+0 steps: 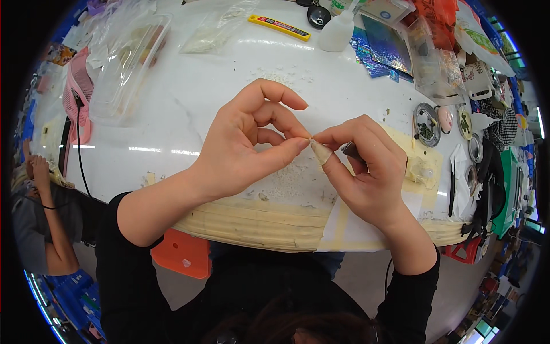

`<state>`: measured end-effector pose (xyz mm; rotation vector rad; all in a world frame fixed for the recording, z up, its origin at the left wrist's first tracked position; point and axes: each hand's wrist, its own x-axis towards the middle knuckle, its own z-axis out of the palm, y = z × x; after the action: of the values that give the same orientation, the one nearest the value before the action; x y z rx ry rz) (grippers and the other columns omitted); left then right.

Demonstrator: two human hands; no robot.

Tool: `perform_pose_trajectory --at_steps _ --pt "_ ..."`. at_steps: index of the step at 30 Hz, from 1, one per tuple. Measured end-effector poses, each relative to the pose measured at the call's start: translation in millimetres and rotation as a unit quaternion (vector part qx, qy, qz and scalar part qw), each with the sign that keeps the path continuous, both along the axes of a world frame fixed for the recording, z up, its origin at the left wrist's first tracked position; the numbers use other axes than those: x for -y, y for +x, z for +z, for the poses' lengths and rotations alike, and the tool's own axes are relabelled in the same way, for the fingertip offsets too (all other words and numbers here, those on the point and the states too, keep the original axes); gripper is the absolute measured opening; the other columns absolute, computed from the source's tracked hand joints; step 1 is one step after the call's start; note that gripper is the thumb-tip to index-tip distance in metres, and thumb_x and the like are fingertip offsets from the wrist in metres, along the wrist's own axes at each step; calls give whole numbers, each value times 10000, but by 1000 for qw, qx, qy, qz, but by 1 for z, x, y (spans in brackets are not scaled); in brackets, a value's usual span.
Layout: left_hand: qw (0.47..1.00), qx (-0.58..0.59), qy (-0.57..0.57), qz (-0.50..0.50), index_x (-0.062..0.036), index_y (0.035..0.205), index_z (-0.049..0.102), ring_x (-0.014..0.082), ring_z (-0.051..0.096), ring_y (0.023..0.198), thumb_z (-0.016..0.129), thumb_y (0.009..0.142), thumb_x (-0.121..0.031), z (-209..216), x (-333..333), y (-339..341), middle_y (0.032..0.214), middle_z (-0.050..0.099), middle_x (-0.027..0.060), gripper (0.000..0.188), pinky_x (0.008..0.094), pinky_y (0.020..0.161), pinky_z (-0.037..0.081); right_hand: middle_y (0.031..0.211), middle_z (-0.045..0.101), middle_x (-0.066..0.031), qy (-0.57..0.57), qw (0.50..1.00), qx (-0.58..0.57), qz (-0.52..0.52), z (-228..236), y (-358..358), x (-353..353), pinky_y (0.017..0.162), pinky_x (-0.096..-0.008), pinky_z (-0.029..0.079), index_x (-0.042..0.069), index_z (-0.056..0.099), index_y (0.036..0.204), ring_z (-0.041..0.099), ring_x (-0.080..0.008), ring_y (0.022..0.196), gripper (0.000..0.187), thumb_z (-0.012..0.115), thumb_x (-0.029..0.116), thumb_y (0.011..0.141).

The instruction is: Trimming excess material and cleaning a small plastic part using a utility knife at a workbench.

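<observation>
My left hand [238, 135] and my right hand [369, 166] meet over the near part of the white table [189, 114]. The left thumb and index finger are pinched at a tiny thing too small to name, with the other fingers curled loosely. The right index finger and thumb close on the same spot from the other side. A pale beige cover [321, 153] wraps the right thumb tip. Tucked inside the curled right fingers is a small dark metal tool [351, 151], mostly hidden, its kind unclear. White crumbs [286, 180] lie scattered below the hands.
At the back are a yellow box [279, 27], a white squeeze bottle [337, 31] and shiny blue sheets [387, 49]. A clear plastic container [129, 74] stands left. Metal dishes [425, 137] are on the right. Another person's hand [39, 172] shows far left.
</observation>
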<state>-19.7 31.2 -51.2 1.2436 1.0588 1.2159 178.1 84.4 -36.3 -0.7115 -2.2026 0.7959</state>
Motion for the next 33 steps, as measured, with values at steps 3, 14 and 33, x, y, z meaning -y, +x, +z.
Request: perform_pose_trajectory --at_steps 3,14,33 --pt "1000 3 -18 -1 -18 1181 463 109 654 861 661 850 46 2 0 0 893 667 89 391 226 752 548 810 615 -72 -1 1000 1 4 1 0 0 604 -256 545 18 666 900 664 -165 687 210 649 -82 716" --pt "982 130 -127 -52 -6 1234 456 114 627 813 662 889 -18 2 -4 -3 868 658 62 402 247 760 516 824 600 -62 57 998 -11 0 -1 0 0 544 -269 507 39 678 938 629 -155 636 307 642 -110 672" --pt "978 119 -159 -58 20 1055 652 124 672 837 659 914 -74 -1 -2 -1 908 702 83 169 246 768 557 792 582 -47 164 986 -7 -13 -11 0 -3 479 -284 461 48 680 930 577 -176 586 330 666 -74 623"
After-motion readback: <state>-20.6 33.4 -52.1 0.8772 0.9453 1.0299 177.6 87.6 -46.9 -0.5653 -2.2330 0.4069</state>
